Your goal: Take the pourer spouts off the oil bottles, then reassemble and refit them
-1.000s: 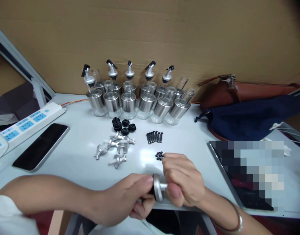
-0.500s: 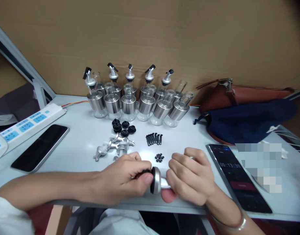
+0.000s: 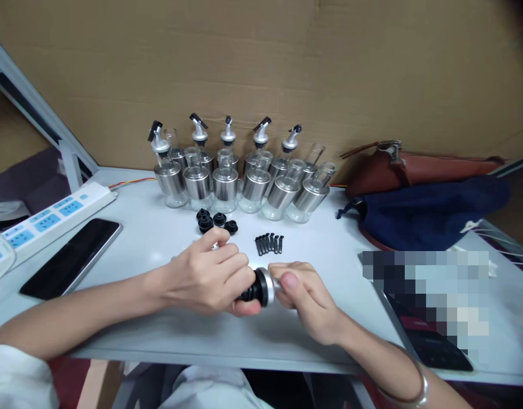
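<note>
Low over the table's front part, my left hand (image 3: 214,278) is closed round the ribbed black stopper end of a pourer (image 3: 266,287). My right hand (image 3: 310,298) grips the silver spout of the same pourer, its thumb on top. The pourer lies sideways between the hands. Behind them are black rubber stoppers (image 3: 219,219) and a row of small black levers (image 3: 269,244). Silver spout parts are mostly hidden behind my left hand. Glass bottles with steel sleeves (image 3: 225,184) stand at the back, several topped with pourers (image 3: 260,133).
At left on the table (image 3: 137,227) lie a power strip (image 3: 52,218) and a dark phone (image 3: 71,258). A brown and navy bag (image 3: 427,210) rests at right, with a partly blurred-out phone (image 3: 440,343) before it. Cardboard (image 3: 265,62) stands behind the bottles.
Both hands have moved up and turned with the pourer. My left hand now covers most of the silver parts, and my right thumb has come on top of the spout.
</note>
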### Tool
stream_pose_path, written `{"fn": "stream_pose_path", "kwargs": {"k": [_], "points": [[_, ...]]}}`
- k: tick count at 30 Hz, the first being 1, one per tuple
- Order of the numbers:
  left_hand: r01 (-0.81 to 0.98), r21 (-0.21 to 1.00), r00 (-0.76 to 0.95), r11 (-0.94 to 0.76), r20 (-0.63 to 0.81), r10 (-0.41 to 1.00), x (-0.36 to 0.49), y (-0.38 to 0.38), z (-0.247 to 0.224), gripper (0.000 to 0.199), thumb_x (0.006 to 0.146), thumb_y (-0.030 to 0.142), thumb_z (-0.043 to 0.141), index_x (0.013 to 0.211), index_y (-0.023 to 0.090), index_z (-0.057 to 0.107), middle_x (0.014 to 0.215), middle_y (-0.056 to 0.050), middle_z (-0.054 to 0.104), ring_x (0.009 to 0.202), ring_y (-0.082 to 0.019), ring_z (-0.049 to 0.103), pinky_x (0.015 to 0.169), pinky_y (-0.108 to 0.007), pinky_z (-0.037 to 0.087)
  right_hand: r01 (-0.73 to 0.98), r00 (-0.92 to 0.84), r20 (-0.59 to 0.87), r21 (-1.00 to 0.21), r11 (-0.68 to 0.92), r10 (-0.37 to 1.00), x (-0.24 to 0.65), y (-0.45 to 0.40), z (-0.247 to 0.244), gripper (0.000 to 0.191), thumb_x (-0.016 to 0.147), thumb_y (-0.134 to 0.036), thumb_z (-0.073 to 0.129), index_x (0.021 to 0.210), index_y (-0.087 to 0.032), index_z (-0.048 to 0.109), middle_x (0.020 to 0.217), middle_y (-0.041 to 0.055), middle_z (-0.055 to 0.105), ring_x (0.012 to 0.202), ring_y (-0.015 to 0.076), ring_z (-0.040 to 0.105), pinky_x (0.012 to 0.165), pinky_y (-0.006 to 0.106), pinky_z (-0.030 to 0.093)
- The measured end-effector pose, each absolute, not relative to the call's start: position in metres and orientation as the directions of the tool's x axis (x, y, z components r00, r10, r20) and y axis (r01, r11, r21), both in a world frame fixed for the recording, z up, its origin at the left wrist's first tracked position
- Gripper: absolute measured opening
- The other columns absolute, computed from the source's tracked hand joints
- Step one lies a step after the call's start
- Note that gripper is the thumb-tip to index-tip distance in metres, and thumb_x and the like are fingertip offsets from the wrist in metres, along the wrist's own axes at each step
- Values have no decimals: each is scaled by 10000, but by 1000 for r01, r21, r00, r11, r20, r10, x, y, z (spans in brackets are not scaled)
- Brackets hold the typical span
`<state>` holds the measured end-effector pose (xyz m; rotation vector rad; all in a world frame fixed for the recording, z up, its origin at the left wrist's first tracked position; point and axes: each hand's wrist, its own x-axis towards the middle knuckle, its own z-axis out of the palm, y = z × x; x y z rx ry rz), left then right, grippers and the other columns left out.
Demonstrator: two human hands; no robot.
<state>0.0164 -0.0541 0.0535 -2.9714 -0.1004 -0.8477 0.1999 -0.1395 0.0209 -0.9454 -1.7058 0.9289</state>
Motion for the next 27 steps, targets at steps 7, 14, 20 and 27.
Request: {"fn": "stream_pose_path", "kwargs": {"k": [7, 14, 20, 27], "points": [[104, -408, 774, -907, 606, -183, 15, -40, 50, 457, 986, 361, 280, 606, 197, 474, 534, 24, 513, 505, -131, 421, 655, -333, 281, -163, -332, 48, -987, -7, 942, 193, -141, 21, 534, 956, -590, 355, 573, -233, 254, 473, -95, 201, 395, 60, 153, 361, 208, 164], [73, -78, 735, -994, 678, 1, 15, -37, 52, 483, 993, 320, 139, 599, 192, 387, 480, 45, 429, 456, -108, 286, 641, -340, 293, 375, -236, 662, -613, 695, 711, 198, -139, 20, 414, 1036, -390, 285, 687, -202, 404, 582, -24, 412, 530, 123, 384, 549, 267, 353], [469, 134, 751, -873, 459, 474, -3, 1, 72, 451, 963, 412, 279, 601, 182, 418, 501, 42, 411, 547, -111, 381, 655, -287, 373, 587, 23, 771, -525, 616, 636, 223, -127, 26, 200, 1009, -245, 374, 986, -194, 567, 832, 42, 586, 756, 172, 549, 677, 304, 452], [698, 30, 704, -715, 147, 694, 3, 32, 47, 296, 896, 369, 492, 1010, 137, 636, 958, -77, 692, 774, -216, 634, 761, -349, 428, 566, 82, 737, -589, 577, 671, 227, -122, 17, 246, 919, -109, 512, 1131, -221, 565, 972, 52, 603, 855, 174, 568, 753, 321, 473]]}}
